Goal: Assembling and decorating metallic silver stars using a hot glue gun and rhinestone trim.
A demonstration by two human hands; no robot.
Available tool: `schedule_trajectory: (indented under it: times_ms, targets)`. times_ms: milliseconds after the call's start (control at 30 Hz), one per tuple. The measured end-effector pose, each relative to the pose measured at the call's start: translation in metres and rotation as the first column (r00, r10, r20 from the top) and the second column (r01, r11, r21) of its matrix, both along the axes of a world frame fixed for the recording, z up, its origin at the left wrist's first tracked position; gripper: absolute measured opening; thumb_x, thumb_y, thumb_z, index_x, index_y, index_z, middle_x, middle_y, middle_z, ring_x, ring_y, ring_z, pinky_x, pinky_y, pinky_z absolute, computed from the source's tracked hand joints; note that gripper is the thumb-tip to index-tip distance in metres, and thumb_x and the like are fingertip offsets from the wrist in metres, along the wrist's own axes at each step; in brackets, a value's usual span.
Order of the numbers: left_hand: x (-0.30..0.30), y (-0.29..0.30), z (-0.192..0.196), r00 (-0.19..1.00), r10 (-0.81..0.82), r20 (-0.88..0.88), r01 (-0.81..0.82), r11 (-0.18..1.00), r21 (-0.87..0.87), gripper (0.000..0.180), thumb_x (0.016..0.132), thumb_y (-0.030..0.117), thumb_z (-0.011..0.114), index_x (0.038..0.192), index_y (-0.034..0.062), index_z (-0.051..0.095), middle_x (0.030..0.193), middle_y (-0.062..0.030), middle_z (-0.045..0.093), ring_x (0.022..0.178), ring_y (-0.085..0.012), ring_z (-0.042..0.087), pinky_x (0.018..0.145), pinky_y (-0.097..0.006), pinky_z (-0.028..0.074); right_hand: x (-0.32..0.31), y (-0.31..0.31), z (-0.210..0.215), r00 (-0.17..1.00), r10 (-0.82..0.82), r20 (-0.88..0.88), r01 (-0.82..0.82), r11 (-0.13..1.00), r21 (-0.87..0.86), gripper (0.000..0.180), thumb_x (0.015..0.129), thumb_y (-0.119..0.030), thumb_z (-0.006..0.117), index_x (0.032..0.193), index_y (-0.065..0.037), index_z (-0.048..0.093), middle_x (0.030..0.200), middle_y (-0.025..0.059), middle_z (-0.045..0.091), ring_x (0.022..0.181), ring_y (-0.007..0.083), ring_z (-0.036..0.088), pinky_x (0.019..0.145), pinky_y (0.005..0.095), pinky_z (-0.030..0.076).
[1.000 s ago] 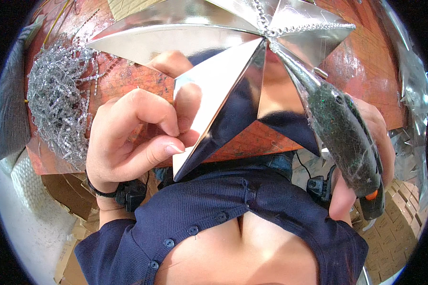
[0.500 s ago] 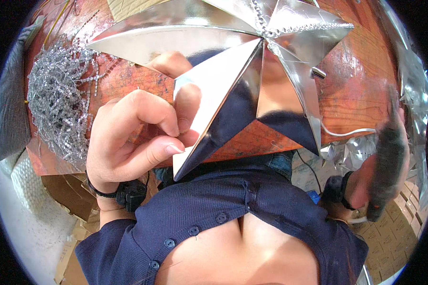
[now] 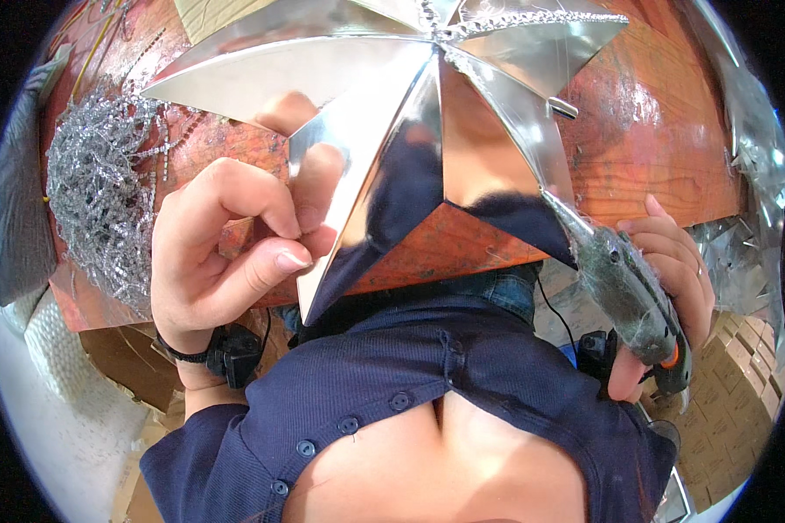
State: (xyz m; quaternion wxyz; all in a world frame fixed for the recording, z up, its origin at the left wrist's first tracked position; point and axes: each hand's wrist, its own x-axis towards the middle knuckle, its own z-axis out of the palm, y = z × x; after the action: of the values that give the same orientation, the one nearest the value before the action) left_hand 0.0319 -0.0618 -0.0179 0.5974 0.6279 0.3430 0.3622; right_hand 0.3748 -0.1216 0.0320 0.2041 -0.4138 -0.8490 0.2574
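Observation:
A mirror-like silver star (image 3: 358, 113) with folded, raised points stands over the table's front edge. Strands of silver bead trim (image 3: 532, 22) run along its upper right ridges from the centre. With thumb and fingers bent in a pinch, my left hand (image 3: 227, 244) is closed at the edge of the lower left point. My right hand (image 3: 672, 261) grips a dark glue gun (image 3: 624, 292) covered in wispy glue threads. Its nozzle meets the ridge of the lower right point, or hovers very close to it. The shiny faces mirror my fingers and dark top.
A tangled heap of silver bead strands (image 3: 105, 192) lies on the left of the reddish wooden table (image 3: 637, 166). Crinkled silver sheets (image 3: 750, 131) are along the right side. Cardboard boxes (image 3: 724, 392) stand low on the right, with cardboard (image 3: 131, 366) low on the left.
My right hand has brought the glue gun inward from the far right, up to the star's lower right point. The star and my left hand have shifted slightly left.

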Motion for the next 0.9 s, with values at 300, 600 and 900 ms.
schedule_trajectory:
  times_ms: [300, 600, 900]
  targets:
    - [0.0, 0.0, 0.001, 0.999, 0.003, 0.039, -0.001, 0.999, -0.045, 0.014, 0.079, -0.003, 0.065, 0.082, -0.0022, 0.051, 0.078, -0.0107, 0.058, 0.073, -0.0124, 0.058, 0.068, -0.025, 0.054, -0.001, 0.0, -0.013, 0.993, -0.056, -0.109, 0.066, 0.994, 0.088, 0.088, 0.045, -0.075, 0.065, 0.08, 0.005, 0.054, 0.071, 0.0159, 0.059, 0.069, 0.0305, 0.061, 0.084, 0.0526, 0.046]
    - [0.001, 0.0, -0.002, 0.998, 0.008, 0.055, -0.007, 1.0, -0.03, 0.015, 0.078, -0.004, 0.065, 0.082, -0.0017, 0.051, 0.078, -0.0112, 0.058, 0.072, -0.0123, 0.058, 0.066, -0.025, 0.053, -0.001, 0.003, -0.015, 0.988, -0.044, -0.145, 0.06, 0.992, 0.107, 0.089, 0.043, -0.077, 0.064, 0.078, 0.005, 0.054, 0.069, 0.0155, 0.058, 0.065, 0.0296, 0.06, 0.081, 0.0512, 0.048]
    - [0.001, -0.002, -0.004, 0.998, 0.059, -0.006, -0.059, 0.998, -0.01, 0.014, 0.077, 0.0, 0.065, 0.082, -0.0011, 0.051, 0.073, -0.0097, 0.061, 0.062, -0.0123, 0.059, 0.061, -0.023, 0.05, 0.0, -0.011, -0.016, 0.989, -0.067, -0.132, 0.067, 0.998, -0.008, 0.09, 0.052, -0.077, 0.06, 0.089, 0.004, 0.053, 0.083, 0.0185, 0.061, 0.085, 0.0366, 0.061, 0.089, 0.0566, 0.042]
